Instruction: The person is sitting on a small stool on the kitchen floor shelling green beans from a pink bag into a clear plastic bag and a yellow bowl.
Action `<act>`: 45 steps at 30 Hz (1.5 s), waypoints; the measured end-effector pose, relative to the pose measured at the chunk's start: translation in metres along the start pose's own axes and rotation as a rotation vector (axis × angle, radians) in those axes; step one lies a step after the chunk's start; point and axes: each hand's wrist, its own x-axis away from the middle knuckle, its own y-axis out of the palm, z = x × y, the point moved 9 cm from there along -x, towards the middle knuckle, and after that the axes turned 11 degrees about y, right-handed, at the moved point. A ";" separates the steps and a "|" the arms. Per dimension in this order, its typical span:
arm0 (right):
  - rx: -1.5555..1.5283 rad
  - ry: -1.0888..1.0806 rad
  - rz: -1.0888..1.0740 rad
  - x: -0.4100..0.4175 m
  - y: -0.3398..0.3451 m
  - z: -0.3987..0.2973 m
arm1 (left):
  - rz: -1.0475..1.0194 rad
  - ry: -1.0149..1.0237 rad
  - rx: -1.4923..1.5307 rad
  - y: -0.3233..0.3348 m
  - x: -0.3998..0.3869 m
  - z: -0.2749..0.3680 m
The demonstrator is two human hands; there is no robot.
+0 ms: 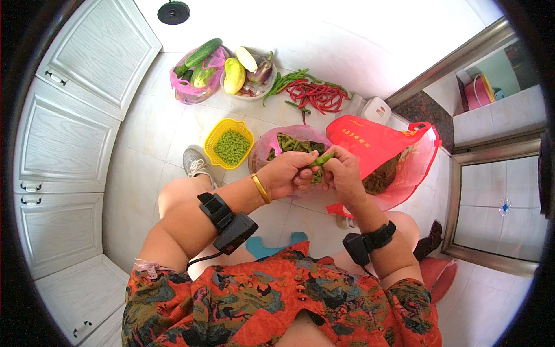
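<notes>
Between my two hands is a green bean pod [323, 159], pinched from both sides. My left hand [291, 172] has its thumb and curled fingers on the pod's left end. At the other end, the fingers of my right hand [344, 173] grip it. Below the hands a pink plastic bag [260, 145] stands open, with many green pods [295, 143] inside; my hands hide part of it. Up and to the left, a yellow plastic basket [208, 138] holds shelled green beans [232, 147]. Right of my hands lies a red bag [364, 139] with brownish contents [381, 178].
Along the wall are a pink bag [182, 93] of cucumbers, a bowl [253, 96] with an eggplant [261, 71], green peppers [282, 82] and red chili peppers [316, 95]. White cabinets [65, 143] line the left; a metal-framed glass door [498, 208] is at right. My shoe [197, 162] is beside the basket.
</notes>
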 end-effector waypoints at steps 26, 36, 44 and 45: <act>-0.128 0.166 0.040 -0.004 -0.009 0.010 | 0.180 0.521 -1.003 0.003 0.003 0.049; 0.045 0.139 -0.037 -0.002 -0.007 0.012 | 0.093 0.413 -1.035 -0.010 -0.004 0.036; 0.009 0.250 -0.137 0.009 -0.003 0.014 | -0.010 0.220 -1.001 -0.006 -0.005 0.026; 0.008 0.250 -0.137 0.009 -0.004 0.014 | -0.011 0.219 -1.001 -0.005 -0.004 0.027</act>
